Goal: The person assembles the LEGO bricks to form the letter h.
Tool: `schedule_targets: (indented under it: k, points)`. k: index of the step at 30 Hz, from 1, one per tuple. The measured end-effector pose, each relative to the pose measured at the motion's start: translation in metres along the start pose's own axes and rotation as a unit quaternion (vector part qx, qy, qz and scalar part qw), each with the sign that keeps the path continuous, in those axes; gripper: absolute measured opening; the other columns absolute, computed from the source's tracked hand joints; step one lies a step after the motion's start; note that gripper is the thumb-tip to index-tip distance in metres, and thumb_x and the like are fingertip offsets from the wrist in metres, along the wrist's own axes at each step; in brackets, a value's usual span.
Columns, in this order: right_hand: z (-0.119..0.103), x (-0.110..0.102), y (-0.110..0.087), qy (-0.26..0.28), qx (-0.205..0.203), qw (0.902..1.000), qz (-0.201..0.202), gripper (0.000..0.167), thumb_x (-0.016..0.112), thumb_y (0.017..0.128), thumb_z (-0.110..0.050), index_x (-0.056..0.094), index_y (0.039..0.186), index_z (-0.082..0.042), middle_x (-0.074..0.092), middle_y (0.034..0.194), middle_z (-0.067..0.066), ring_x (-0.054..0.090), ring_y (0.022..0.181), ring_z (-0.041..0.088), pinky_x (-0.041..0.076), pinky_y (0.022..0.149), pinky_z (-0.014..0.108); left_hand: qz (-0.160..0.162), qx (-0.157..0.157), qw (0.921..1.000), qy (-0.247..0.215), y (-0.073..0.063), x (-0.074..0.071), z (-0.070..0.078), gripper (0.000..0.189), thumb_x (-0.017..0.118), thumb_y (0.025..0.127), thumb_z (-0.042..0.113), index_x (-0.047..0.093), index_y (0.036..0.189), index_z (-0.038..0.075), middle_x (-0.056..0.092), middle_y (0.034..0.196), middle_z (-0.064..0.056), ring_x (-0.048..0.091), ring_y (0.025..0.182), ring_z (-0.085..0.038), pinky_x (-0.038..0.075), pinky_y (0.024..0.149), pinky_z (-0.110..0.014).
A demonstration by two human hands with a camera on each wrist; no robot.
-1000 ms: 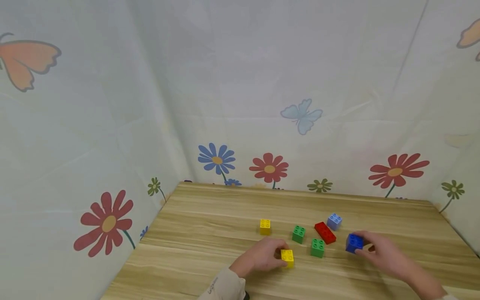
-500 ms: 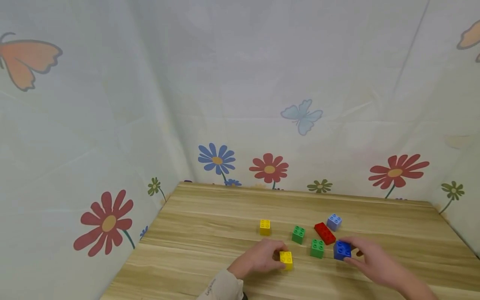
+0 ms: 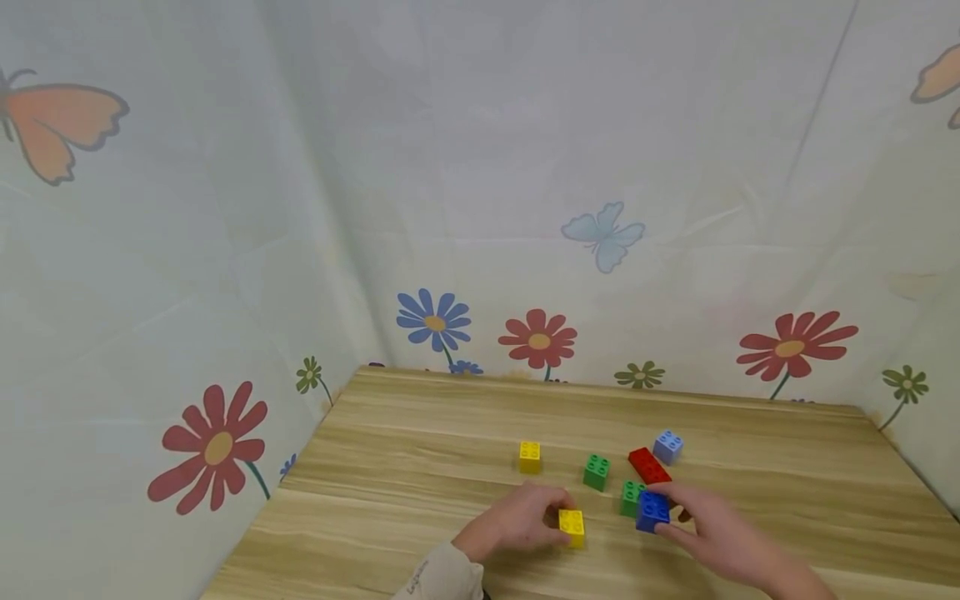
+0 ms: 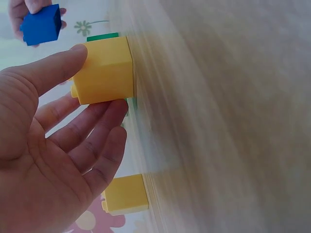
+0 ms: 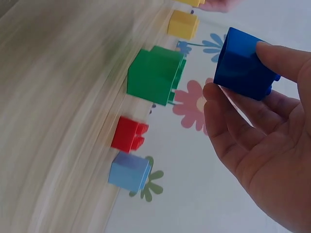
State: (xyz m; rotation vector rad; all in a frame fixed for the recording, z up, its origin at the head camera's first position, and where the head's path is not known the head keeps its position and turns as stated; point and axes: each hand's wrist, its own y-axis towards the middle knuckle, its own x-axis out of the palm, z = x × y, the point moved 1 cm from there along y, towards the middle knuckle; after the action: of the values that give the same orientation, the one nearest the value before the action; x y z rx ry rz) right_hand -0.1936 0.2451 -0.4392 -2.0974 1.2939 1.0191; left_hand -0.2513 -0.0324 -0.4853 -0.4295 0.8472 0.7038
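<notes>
My left hand [image 3: 523, 518] pinches a yellow toy brick [image 3: 572, 528] between thumb and fingers, low over the table, its studs facing up in the head view. My right hand [image 3: 712, 527] holds a dark blue brick [image 5: 244, 63] by its sides, raised above the tabletop. In the head view that blue brick overlaps part of a green brick [image 3: 632, 497] behind it. Just beyond my right fingertips lies a flat red brick [image 3: 647, 464], longer than the others. The left wrist view shows the yellow brick's smooth underside close up, with the blue brick [image 4: 42, 25] in the background.
A second green brick [image 3: 597, 472] stands left of the first, and another yellow brick [image 3: 529, 457] farther left. A light blue brick [image 3: 668, 446] sits behind the red one. The wood-grain table [image 3: 420, 417] ends at a hanging flowered cloth [image 3: 480, 167].
My right hand has carried the dark blue brick leftward and slightly nearer, from right of the red brick to before the green one. The left hand with its yellow brick has barely shifted.
</notes>
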Motion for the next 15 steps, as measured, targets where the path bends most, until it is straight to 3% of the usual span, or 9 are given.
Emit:
schedule_targets:
  k: [5, 15]
  points:
    - [-0.008, 0.009, 0.007, 0.029, -0.001, 0.9995, -0.014, 0.051, 0.063, 0.09, -0.037, 0.053, 0.126, -0.003, 0.059, 0.111, 0.005, 0.057, 0.088, 0.018, 0.051, 0.072, 0.032, -0.006, 0.0, 1.0, 0.003, 0.0, 0.002, 0.0, 0.028, 0.073, 0.084, 0.03, 0.063, 0.11, 0.024, 0.059, 0.1, 0.02, 0.052, 0.084, 0.003, 0.045, 0.077, -0.019]
    - [-0.02, 0.025, 0.02, 0.055, -0.025, 0.998, -0.019, 0.05, 0.062, 0.091, -0.035, 0.049, 0.129, -0.006, 0.057, 0.113, 0.002, 0.056, 0.089, 0.016, 0.051, 0.074, 0.032, -0.008, 0.006, 0.9999, 0.009, -0.001, 0.001, 0.003, 0.027, 0.073, 0.084, 0.029, 0.063, 0.108, 0.023, 0.06, 0.098, 0.02, 0.053, 0.085, 0.002, 0.045, 0.077, -0.02]
